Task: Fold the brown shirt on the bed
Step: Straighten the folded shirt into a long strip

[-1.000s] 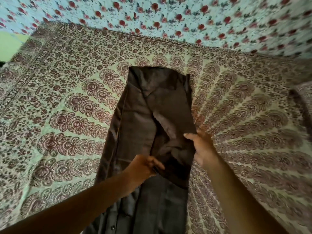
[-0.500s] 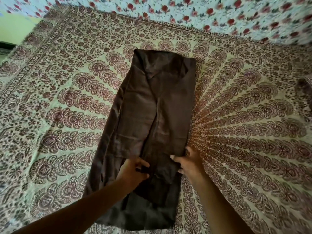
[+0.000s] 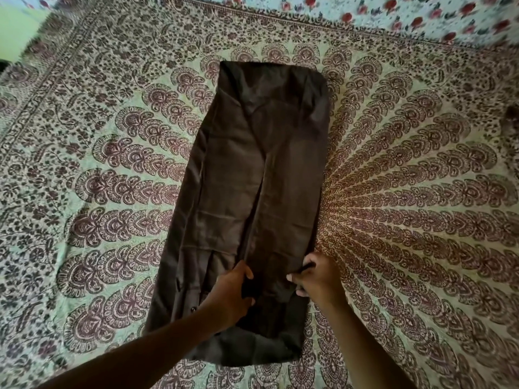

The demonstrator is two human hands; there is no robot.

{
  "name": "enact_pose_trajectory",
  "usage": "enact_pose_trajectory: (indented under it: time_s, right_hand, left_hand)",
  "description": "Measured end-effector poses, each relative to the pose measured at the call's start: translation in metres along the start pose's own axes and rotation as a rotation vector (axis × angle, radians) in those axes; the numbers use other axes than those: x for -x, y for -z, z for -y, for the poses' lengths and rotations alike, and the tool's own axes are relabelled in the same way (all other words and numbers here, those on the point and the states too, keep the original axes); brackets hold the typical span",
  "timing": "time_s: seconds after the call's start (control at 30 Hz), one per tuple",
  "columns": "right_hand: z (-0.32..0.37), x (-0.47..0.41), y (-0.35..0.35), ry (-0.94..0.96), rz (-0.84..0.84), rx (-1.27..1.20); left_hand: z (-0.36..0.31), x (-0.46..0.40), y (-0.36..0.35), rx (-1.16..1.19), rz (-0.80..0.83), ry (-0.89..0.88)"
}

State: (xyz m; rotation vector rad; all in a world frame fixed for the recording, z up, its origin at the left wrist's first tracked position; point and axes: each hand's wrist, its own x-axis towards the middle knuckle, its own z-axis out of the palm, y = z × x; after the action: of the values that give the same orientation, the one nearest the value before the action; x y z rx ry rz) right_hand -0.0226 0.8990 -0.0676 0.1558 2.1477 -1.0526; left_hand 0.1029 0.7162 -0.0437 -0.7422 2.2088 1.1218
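Observation:
The brown shirt (image 3: 252,192) lies flat on the bed as a long narrow strip, both sides folded in over the middle, collar end far from me. My left hand (image 3: 230,296) grips the folded-in right panel near its lower end, thumb on top and fingers curled into the cloth. My right hand (image 3: 316,279) pinches the same panel's outer edge at the strip's right side. The shirt's bottom hem (image 3: 247,352) shows below my hands, with a button visible on the left layer.
The bed is covered by a cream and maroon paisley spread (image 3: 407,206) reaching out on all sides of the shirt. A floral blue and red sheet (image 3: 407,15) lies beyond its far edge. A dark item (image 3: 512,113) sits at the right edge.
Both hands have drawn the right panel down toward me and laid it flat along the shirt. The view has tilted down, so the whole strip shows.

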Motion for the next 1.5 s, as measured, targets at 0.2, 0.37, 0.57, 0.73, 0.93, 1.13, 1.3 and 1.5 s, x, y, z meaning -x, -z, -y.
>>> enact_pose_trajectory:
  time_s: [0.2,0.37,0.57,0.73,0.93,1.13,1.3,1.5]
  right_hand:
    - [0.021,-0.012,0.013,0.067,-0.157,0.063]
    - [0.062,-0.060,0.033,0.176,-0.321,0.188]
    - [0.132,-0.142,0.057,0.385,-0.400,0.143]
    - [0.194,-0.216,0.079,0.400,-0.513,0.222]
    - [0.266,-0.278,0.101,0.367,-0.395,0.231]
    - [0.293,-0.316,0.109,0.116,-0.296,-0.232]
    - [0.278,-0.324,0.111,-0.007,-0.194,-0.436]
    - [0.265,-0.340,0.107,-0.023,-0.321,-0.313]
  left_hand:
    - [-0.023,-0.004,0.028,-0.222,0.201,-0.045]
    - [-0.081,-0.054,0.087,-0.451,0.006,-0.138]
    - [-0.139,-0.173,0.136,-0.248,-0.413,-0.339]
    - [-0.166,-0.252,0.154,-0.178,-0.344,-0.229]
    - [-0.159,-0.272,0.143,-0.394,-0.299,-0.176]
    - [-0.163,-0.274,0.133,-0.409,-0.298,-0.116]
    - [-0.168,-0.278,0.134,-0.408,-0.293,-0.076]
    - [-0.168,-0.280,0.135,-0.379,-0.305,-0.088]
